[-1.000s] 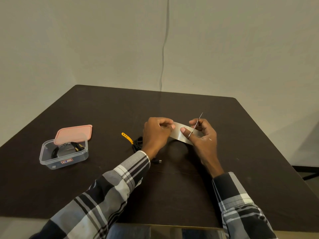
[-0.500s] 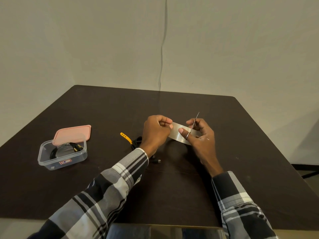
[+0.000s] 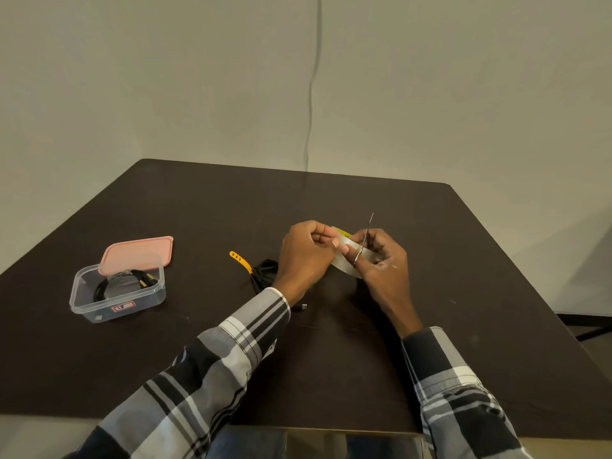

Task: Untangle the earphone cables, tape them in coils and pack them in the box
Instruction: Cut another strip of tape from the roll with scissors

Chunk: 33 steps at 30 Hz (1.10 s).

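Note:
Above the table's middle, my left hand (image 3: 306,256) pinches one end of a strip of clear tape (image 3: 346,256). My right hand (image 3: 381,263) holds small scissors (image 3: 364,241) whose blades cross the strip, and its thumb rests on the tape. A black coiled cable (image 3: 263,271) with a yellow strap (image 3: 241,261) lies on the table just left of my left wrist, partly hidden by it. A clear plastic box (image 3: 99,308) at the left holds another black coiled cable (image 3: 132,281).
A pink lid (image 3: 139,251) leans on the box's far rim. The dark table (image 3: 463,293) ends near the right at a drop to the floor. A thin wire (image 3: 311,94) hangs down the wall behind.
Both hands have drawn a little closer together on the tape, and the scissors' blades sit across the strip. The cable and the box have not moved.

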Each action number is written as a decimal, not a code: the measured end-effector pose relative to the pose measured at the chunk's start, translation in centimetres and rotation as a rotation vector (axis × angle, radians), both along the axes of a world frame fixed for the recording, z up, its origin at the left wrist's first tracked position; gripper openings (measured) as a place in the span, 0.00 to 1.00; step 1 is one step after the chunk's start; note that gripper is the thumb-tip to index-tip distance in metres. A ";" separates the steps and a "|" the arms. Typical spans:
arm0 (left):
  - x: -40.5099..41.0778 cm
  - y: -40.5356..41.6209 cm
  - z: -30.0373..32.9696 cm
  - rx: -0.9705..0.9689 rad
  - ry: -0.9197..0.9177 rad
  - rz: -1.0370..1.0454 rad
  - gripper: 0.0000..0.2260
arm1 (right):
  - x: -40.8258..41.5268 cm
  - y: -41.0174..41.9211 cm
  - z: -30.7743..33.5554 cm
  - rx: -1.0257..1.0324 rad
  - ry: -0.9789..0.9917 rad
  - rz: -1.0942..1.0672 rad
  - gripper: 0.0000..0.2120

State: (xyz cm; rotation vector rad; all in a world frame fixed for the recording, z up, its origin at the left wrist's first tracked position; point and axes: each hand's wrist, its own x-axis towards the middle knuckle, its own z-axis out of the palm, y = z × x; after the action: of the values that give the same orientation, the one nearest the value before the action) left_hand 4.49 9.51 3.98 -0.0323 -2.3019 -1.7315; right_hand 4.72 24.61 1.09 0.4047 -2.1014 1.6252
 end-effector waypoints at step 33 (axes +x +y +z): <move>-1.7 -3.8 1.5 -0.519 0.151 -0.243 0.04 | 0.4 0.6 0.7 -0.028 -0.133 0.119 0.07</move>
State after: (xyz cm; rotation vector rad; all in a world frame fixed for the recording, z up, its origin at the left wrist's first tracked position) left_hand 2.76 5.74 5.44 -0.5378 -2.6436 -1.1241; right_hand 5.16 25.23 1.76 0.4306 -2.1855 1.7929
